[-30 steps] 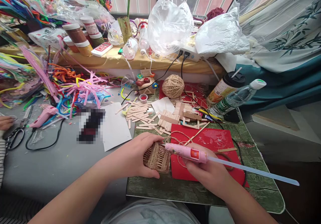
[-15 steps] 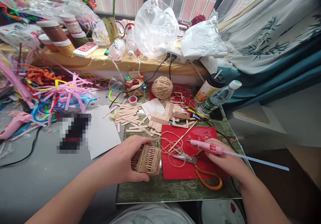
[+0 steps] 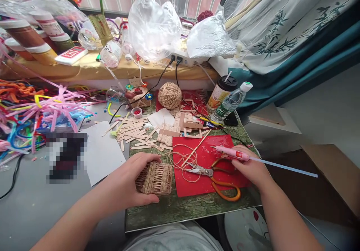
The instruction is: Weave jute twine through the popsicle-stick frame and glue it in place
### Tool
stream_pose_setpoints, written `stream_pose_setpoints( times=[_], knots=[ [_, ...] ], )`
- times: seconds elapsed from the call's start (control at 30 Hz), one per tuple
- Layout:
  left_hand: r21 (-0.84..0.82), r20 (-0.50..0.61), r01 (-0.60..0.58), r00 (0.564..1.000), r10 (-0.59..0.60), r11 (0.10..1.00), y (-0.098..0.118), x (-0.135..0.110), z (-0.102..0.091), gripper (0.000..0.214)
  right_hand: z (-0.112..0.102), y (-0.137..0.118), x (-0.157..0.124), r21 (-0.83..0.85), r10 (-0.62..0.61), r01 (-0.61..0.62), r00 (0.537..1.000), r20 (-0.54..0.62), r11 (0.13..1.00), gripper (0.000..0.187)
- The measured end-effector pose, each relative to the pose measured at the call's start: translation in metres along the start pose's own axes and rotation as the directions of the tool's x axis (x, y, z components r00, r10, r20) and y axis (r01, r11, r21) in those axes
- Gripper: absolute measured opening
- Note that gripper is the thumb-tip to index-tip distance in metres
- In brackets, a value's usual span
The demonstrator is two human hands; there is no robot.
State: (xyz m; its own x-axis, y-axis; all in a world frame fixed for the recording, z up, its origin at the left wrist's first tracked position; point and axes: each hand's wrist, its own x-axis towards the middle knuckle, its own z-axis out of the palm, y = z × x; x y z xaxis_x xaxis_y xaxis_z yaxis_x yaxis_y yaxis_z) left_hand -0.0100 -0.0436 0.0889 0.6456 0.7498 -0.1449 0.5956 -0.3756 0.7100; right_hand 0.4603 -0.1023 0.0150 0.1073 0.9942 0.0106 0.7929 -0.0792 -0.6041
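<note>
My left hand (image 3: 128, 183) is curled around the left side of a small twine-woven box (image 3: 156, 178), thumb along the near side and fingers over the far side. My right hand (image 3: 251, 166) grips a pink hot glue gun (image 3: 231, 153), its nozzle pointing left above a red sheet (image 3: 184, 188). A long clear glue stick (image 3: 284, 165) sticks out of the gun's back. Orange-handled scissors (image 3: 208, 172) lie partly open on the sheet, beneath the gun. Loose loops of twine (image 3: 180, 154) and a thin wooden stick (image 3: 197, 148) lie near the blades.
Craft sticks (image 3: 132, 129) are scattered beyond the box, with a ball of twine (image 3: 170, 95) behind them. A water bottle (image 3: 231, 103) and a lidded cup (image 3: 222, 92) stand at back right. White paper (image 3: 101, 153) lies left, near pink pipe cleaners (image 3: 62, 103). A black cable (image 3: 160, 80) crosses behind.
The camera view has swung right. My right hand and the glue gun have lifted away from the scissors, whose second handle loop now shows. My left hand keeps its hold on the box.
</note>
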Motion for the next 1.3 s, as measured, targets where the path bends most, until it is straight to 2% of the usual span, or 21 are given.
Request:
stream_pose_setpoints(
  times=[0.13,0.23,0.27,0.33,0.37,0.4,0.43,0.47,0.5,0.53,0.57,0.6,0.63,0.7,0.77,0.87,0.93,1.0,1.13,1.23,1.3],
  knots=[
    [-0.006,0.001,-0.006,1.0,0.006,1.0,-0.001,0.001,0.0,0.085,-0.003,0.004,0.018,-0.09,0.035,-0.032,0.999,0.027,0.995,0.024],
    [-0.01,-0.004,-0.004,1.0,0.004,1.0,0.0,0.001,-0.001,0.086,0.004,0.014,0.02,-0.075,0.063,-0.06,0.998,0.032,0.995,0.024],
    [-0.012,-0.002,-0.007,1.0,0.007,1.0,0.001,0.001,-0.002,0.086,0.006,0.018,0.016,-0.071,0.058,-0.058,0.998,-0.004,0.996,0.029],
    [-0.018,0.006,-0.014,1.0,0.014,1.0,0.002,0.001,-0.003,0.086,0.013,0.028,-0.001,-0.08,0.055,-0.07,0.982,-0.179,0.994,0.051],
    [-0.019,0.011,-0.017,1.0,0.018,1.0,0.002,0.0,-0.004,0.086,0.016,0.031,-0.013,-0.072,0.083,-0.108,0.953,-0.291,0.991,0.055],
    [-0.02,0.013,-0.021,1.0,0.021,1.0,0.002,0.0,-0.004,0.086,0.02,0.032,-0.027,-0.032,0.12,-0.15,0.884,-0.453,0.988,0.048],
    [-0.021,0.013,-0.025,1.0,0.025,0.999,0.002,0.0,-0.004,0.087,0.024,0.028,-0.041,-0.004,0.12,-0.155,0.781,-0.613,0.988,0.035],
    [-0.022,0.013,-0.031,0.999,0.031,0.999,0.001,0.001,-0.004,0.087,0.029,0.02,-0.053,-0.021,0.057,-0.1,0.709,-0.703,0.995,0.025],
    [-0.023,0.013,-0.038,0.999,0.038,0.999,0.001,0.001,-0.004,0.088,0.033,0.007,-0.064,-0.07,-0.05,-0.003,0.676,-0.735,0.998,0.02],
    [-0.025,0.016,-0.045,0.999,0.045,0.999,0.001,0.001,-0.003,0.088,0.039,-0.011,-0.07,-0.105,-0.157,0.117,0.713,-0.683,0.988,0.018],
    [-0.025,0.018,-0.048,0.999,0.049,0.999,0.001,0.001,-0.003,0.088,0.044,-0.034,-0.072,-0.109,-0.261,0.243,0.785,-0.562,0.964,0.019],
    [-0.023,0.021,-0.05,0.998,0.051,0.998,0.001,0.001,-0.003,0.088,0.05,-0.059,-0.069,-0.074,-0.339,0.341,0.842,-0.42,0.937,0.027],
    [-0.019,0.024,-0.05,0.998,0.05,0.999,0.002,0.001,-0.002,0.089,0.056,-0.086,-0.061,-0.003,-0.387,0.406,0.869,-0.31,0.914,0.037],
    [-0.012,0.024,-0.049,0.999,0.049,0.999,0.004,0.001,-0.002,0.091,0.068,-0.136,-0.034,0.173,-0.442,0.457,0.889,-0.121,0.872,0.049],
    [-0.01,0.019,-0.051,0.999,0.051,0.999,0.005,0.001,-0.002,0.092,0.079,-0.175,-0.002,0.331,-0.48,0.445,0.877,0.03,0.832,0.049],
    [-0.02,0.01,-0.051,0.999,0.052,0.998,0.007,0.0,-0.002,0.092,0.092,-0.204,0.033,0.48,-0.464,0.334,0.868,0.179,0.811,0.04],
    [-0.028,0.007,-0.055,0.998,0.055,0.998,0.006,0.0,-0.003,0.092,0.095,-0.21,0.044,0.508,-0.462,0.303,0.859,0.221,0.806,0.029],
    [-0.039,0.006,-0.056,0.998,0.056,0.998,0.005,0.0,-0.002,0.092,0.093,-0.21,0.045,0.498,-0.495,0.342,0.842,0.213,0.797,0.021],
    [-0.071,-0.015,-0.008,1.0,0.007,0.997,0.0,-0.002,0.002,0.101,0.084,-0.21,0.037,0.439,-0.561,0.469,0.822,0.102,0.767,0.014],
    [-0.071,-0.02,0.023,1.0,-0.024,0.997,-0.003,-0.002,0.004,0.111,0.079,-0.215,0.031,0.376,-0.617,0.567,0.786,0.017,0.733,0.011],
    [-0.066,-0.017,0.014,1.0,-0.015,0.998,-0.002,-0.002,0.003,0.11,0.077,-0.219,0.028,0.326,-0.645,0.613,0.764,-0.012,0.72,0.012]
  ],
)
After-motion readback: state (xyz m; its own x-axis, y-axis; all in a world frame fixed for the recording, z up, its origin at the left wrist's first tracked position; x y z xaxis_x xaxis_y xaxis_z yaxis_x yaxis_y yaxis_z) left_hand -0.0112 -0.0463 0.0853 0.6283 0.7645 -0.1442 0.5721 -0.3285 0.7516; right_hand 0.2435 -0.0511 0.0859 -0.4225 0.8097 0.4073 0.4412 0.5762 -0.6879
